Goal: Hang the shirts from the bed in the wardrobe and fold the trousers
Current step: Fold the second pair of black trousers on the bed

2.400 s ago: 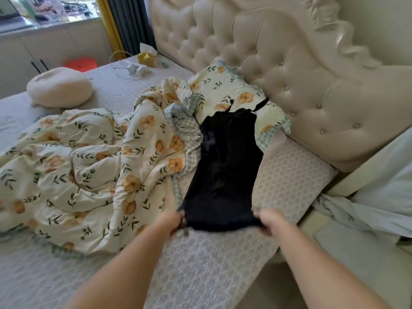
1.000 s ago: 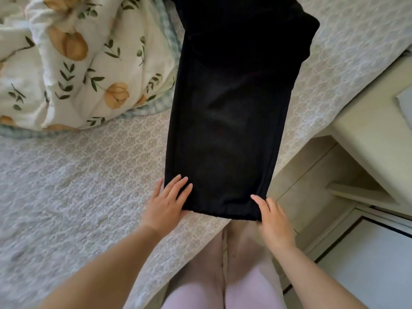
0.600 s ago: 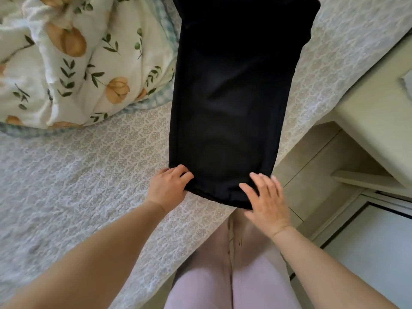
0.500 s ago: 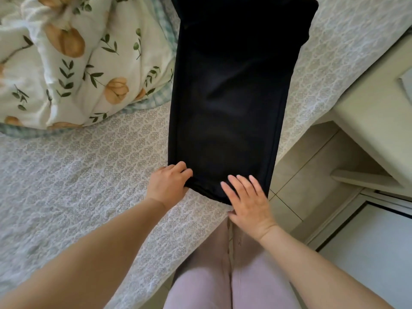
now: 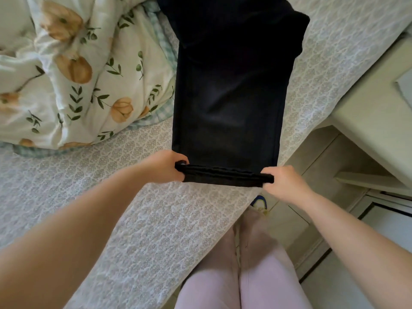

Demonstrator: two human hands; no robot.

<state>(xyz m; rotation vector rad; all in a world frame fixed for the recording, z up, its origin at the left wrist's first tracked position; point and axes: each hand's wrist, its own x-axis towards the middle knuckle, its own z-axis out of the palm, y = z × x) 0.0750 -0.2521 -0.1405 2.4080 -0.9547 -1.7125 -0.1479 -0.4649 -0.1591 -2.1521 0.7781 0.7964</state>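
Grip pinching near hem of black trousers, left hand on left corner, right hand on right. Rest lies flat on bed, long axis straight away from me, so guessing fold goes far-ward.

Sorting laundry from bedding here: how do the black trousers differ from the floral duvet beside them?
The black trousers are plain and dark; the floral duvet is cream with orange flowers and green leaves. The trousers lie flat, the duvet is bunched. The left hand and right hand grip the trousers' near end; no hand touches the duvet. Both rest on the patterned bed cover.
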